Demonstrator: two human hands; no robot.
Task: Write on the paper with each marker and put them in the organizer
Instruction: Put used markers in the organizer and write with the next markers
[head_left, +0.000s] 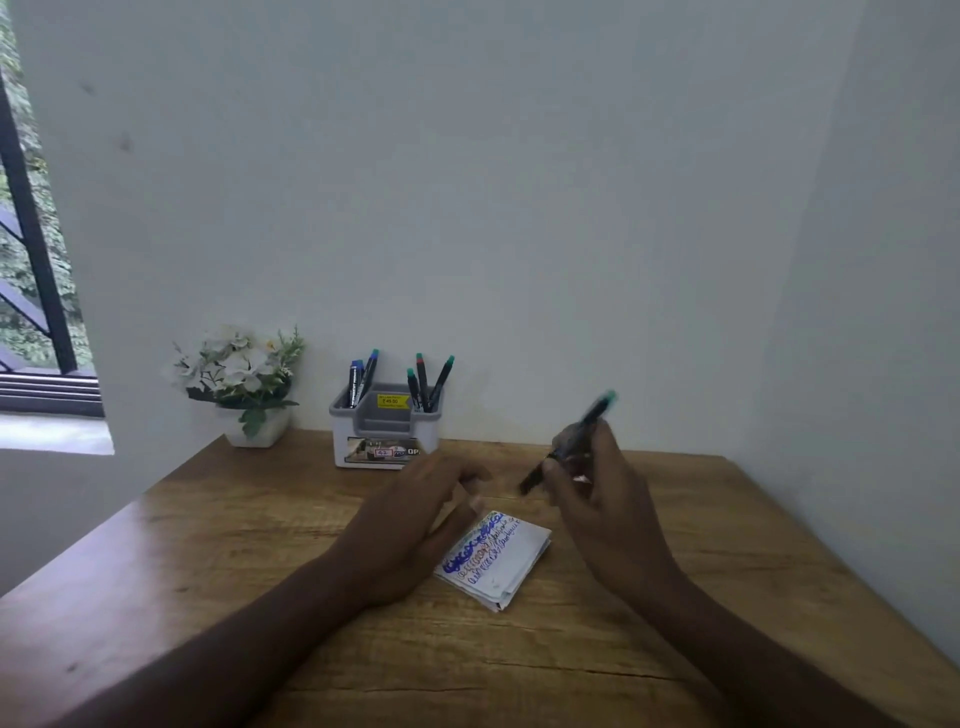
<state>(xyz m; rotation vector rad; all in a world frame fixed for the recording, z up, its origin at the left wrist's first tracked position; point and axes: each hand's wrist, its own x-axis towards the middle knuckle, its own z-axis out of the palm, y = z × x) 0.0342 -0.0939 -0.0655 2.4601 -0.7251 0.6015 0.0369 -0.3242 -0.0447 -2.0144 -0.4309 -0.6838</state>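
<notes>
Holding the marker (569, 444) up off the paper like that, your right hand (597, 499) has it pinched mid-barrel, green end pointing up and away toward the wall, dark end pointing down toward your left hand (415, 519). It's blurry, so I honestly can't tell if the cap is on or off. The left grip is loose, fingers relaxed and holding nothing, hovering over the top-left edge of the paper (496, 558), maybe just brushing it

My read is you're either about to write or about to drop this one in the organizer (387, 434). The folded paper sits on the tabletop (260, 597) between your hands, with several lines of blue and orange-ish scribble on it, and the bottom right part of the sheet is blank

If you're writing: flatten the left fingers on the paper's near corner first, since a small folded wad like that will probably skid on wood. Aim for the blank strip, not over old ink

If you're stowing it: make sure it's capped, then go tip-down. The organizer is at the back of the tabletop against the wall, just right of the flower pot (244, 384). Two markers stand in the left slot, three in the right, so both are getting crowded. Come in from above and slide it down slowly so you don't knock the others or tip the thing over
</notes>
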